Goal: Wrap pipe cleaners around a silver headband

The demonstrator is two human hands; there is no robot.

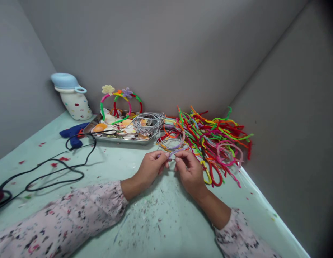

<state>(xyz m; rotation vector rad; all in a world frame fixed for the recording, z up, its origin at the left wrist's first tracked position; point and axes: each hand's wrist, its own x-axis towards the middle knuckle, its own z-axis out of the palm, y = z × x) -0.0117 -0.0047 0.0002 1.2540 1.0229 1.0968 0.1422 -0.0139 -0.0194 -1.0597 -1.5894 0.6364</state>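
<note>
My left hand (153,165) and my right hand (190,170) are close together at the middle of the table, fingertips almost meeting. Between them runs a thin purple pipe cleaner (172,154), pinched by the fingers of both hands. A grey wire ring (173,144) rises just beyond the fingertips; whether it is joined to the purple piece is too small to tell. Behind and to the right of my right hand lies a heap of colourful pipe cleaners (206,132). Scissors with red and yellow handles (216,175) stick out of the heap beside that hand.
A metal tray (123,140) holds shells, coiled grey wire (149,123) and two colourful hoops with flowers. At the left are a blue glue gun (75,130), its looping black cable (56,160) and a blue-lidded bottle (75,104). Grey walls enclose the pale green table (161,222).
</note>
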